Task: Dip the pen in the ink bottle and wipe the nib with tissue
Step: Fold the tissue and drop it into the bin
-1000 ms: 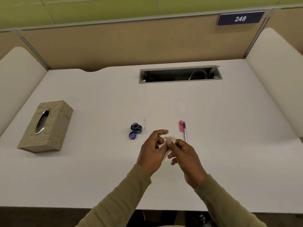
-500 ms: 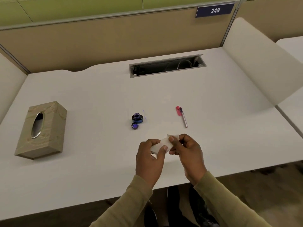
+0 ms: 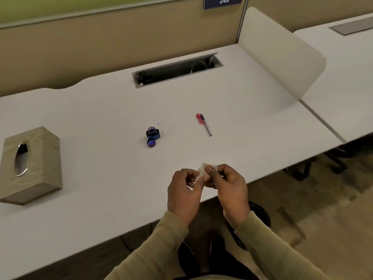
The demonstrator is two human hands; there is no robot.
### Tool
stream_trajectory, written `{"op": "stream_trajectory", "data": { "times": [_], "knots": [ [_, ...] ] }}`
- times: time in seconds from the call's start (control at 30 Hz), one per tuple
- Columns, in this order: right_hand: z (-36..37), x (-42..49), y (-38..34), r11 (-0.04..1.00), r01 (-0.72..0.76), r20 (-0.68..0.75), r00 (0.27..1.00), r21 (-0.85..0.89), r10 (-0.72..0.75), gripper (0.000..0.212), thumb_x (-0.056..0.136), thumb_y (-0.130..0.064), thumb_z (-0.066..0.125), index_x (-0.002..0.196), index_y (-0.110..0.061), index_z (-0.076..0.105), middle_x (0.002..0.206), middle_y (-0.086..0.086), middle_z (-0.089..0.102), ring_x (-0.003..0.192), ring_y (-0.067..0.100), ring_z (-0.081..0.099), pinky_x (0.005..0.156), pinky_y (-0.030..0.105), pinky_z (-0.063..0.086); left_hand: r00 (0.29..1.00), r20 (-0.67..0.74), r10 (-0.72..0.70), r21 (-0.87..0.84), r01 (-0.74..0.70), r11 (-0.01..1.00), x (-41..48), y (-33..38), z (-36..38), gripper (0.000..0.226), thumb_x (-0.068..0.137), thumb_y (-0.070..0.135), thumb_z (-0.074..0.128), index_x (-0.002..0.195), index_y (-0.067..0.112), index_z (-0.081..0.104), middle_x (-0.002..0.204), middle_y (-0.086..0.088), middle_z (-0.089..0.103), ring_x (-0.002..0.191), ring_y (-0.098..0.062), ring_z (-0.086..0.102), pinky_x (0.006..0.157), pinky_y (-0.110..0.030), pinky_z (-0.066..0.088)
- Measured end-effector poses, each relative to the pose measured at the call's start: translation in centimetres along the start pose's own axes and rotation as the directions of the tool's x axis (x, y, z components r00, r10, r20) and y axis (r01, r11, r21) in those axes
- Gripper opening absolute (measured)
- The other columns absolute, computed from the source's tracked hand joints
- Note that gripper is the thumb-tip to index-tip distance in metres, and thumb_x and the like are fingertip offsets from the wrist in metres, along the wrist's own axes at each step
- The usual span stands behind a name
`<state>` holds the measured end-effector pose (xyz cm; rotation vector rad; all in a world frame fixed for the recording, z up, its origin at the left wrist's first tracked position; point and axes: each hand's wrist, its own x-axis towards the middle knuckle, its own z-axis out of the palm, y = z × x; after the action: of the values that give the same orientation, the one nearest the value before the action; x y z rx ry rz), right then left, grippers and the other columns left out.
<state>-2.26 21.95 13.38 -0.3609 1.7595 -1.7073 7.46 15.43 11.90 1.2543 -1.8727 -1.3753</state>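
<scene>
My left hand [image 3: 184, 194] and right hand [image 3: 228, 184] together pinch a small tissue [image 3: 202, 170]; the pen [image 3: 204, 124] lies beside the open ink bottle [image 3: 152, 133].

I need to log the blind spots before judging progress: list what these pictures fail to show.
- Head view: the pen nib is too small to tell if it is inked or wiped.
- Ink level in the open ink bottle is too small and dark to read.
- The tissue is mostly covered by the left hand and right hand; any stains are hidden.
- The tissue box opening is dark; its contents are unseen.
</scene>
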Motion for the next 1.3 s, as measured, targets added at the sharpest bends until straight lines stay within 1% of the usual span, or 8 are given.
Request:
{"op": "stream_trajectory", "data": {
  "times": [0.23, 0.37, 0.6, 0.77, 0.97, 1.07, 1.2, 1.3],
  "knots": [
    [-4.0, -1.0, 0.3, 0.989, -0.071, 0.078, 0.995, 0.128, 0.061, 0.031, 0.099, -0.027, 0.057, 0.101, 0.0, 0.072, 0.097, 0.018, 0.075, 0.091, 0.034, 0.071, 0.084, 0.041, 0.06, 0.973, 0.174, -0.153, -0.233, 0.192, 0.953, -0.9, 2.3, 2.1, 0.007, 0.092, 0.026, 0.066, 0.096, 0.024, 0.071, 0.091, 0.006, 0.074, 0.081, -0.013, 0.069, 0.071, -0.022, 0.057],
    [-7.3, -1.7, 0.6, 0.988, -0.077, 0.066, 0.995, 0.13, 0.069, 0.029, 0.092, -0.029, 0.064, 0.099, -0.002, 0.072, 0.089, 0.023, 0.071, 0.078, 0.026, 0.065, 0.073, 0.034, 0.058, 0.97, 0.203, -0.137, -0.244, 0.185, 0.952, -2.4, 3.3, 4.5, 0.007, 0.09, 0.019, 0.068, 0.094, 0.019, 0.074, 0.089, 0.002, 0.075, 0.084, -0.016, 0.071, 0.079, -0.033, 0.06],
    [-14.7, -3.4, 1.4, 0.957, -0.235, 0.051, 0.972, 0.17, 0.23, 0.035, 0.09, -0.036, 0.069, 0.116, -0.012, 0.066, 0.109, 0.013, 0.073, 0.091, 0.026, 0.072, 0.08, 0.039, 0.059, 0.973, 0.201, -0.109, -0.292, 0.166, 0.942, -6.7, 5.7, 10.6, 0.005, 0.09, 0.012, 0.066, 0.089, 0.014, 0.071, 0.084, 0.001, 0.072, 0.078, -0.008, 0.069, 0.068, -0.02, 0.056],
    [-20.1, -5.0, 1.3, 0.947, -0.218, -0.012, 0.974, 0.238, 0.227, 0.019, 0.094, -0.017, 0.066, 0.107, -0.004, 0.07, 0.106, 0.018, 0.074, 0.087, 0.025, 0.072, 0.075, 0.034, 0.06, 0.987, 0.128, 0.096, -0.08, -0.086, 0.993, -10.1, 5.1, 15.3, 0.006, 0.088, 0.014, 0.069, 0.09, 0.019, 0.066, 0.091, 0.004, 0.065, 0.082, -0.008, 0.065, 0.07, -0.022, 0.056],
    [-25.3, -6.1, 2.8, 0.946, -0.22, -0.12, 0.96, 0.237, 0.254, 0.014, 0.097, -0.009, 0.061, 0.104, -0.004, 0.072, 0.099, 0.018, 0.076, 0.086, 0.026, 0.074, 0.078, 0.034, 0.062, 0.875, 0.231, 0.426, 0.21, -0.473, 0.856, -13.4, 4.0, 20.2, 0.014, 0.088, 0.009, 0.063, 0.098, 0.012, 0.071, 0.098, 0.007, 0.052, 0.085, -0.008, 0.052, 0.074, -0.022, 0.05],
    [-26.9, -6.4, 3.9, 0.924, -0.269, -0.116, 0.944, 0.272, 0.309, 0.018, 0.101, -0.012, 0.055, 0.104, -0.006, 0.072, 0.099, 0.019, 0.076, 0.088, 0.023, 0.075, 0.078, 0.031, 0.061, 0.848, 0.298, 0.438, 0.28, -0.516, 0.81, -14.1, 3.2, 21.8, 0.018, 0.088, 0.006, 0.061, 0.102, 0.009, 0.072, 0.099, 0.006, 0.048, 0.088, -0.007, 0.046, 0.075, -0.02, 0.047],
    [-28.5, -6.5, 5.7, 0.951, -0.247, -0.129, 0.953, 0.184, 0.273, 0.013, 0.096, -0.02, 0.064, 0.103, -0.011, 0.071, 0.099, 0.016, 0.076, 0.094, 0.025, 0.074, 0.088, 0.04, 0.06, 0.825, 0.411, 0.388, 0.305, -0.526, 0.794, -14.1, 2.0, 23.2, 0.025, 0.087, 0.002, 0.061, 0.108, 0.011, 0.072, 0.098, 0.004, 0.046, 0.087, -0.011, 0.045, 0.072, -0.023, 0.048],
    [-29.4, -6.1, 7.5, 0.96, -0.234, -0.167, 0.951, 0.156, 0.26, 0.014, 0.096, -0.018, 0.064, 0.105, -0.007, 0.066, 0.099, 0.021, 0.074, 0.084, 0.022, 0.072, 0.086, 0.04, 0.06, 0.812, 0.503, 0.295, 0.241, -0.46, 0.855, -13.1, 1.5, 23.9, 0.021, 0.088, 0.006, 0.062, 0.103, 0.02, 0.068, 0.097, 0.005, 0.051, 0.083, -0.006, 0.05, 0.071, -0.019, 0.047]
  ]
}}
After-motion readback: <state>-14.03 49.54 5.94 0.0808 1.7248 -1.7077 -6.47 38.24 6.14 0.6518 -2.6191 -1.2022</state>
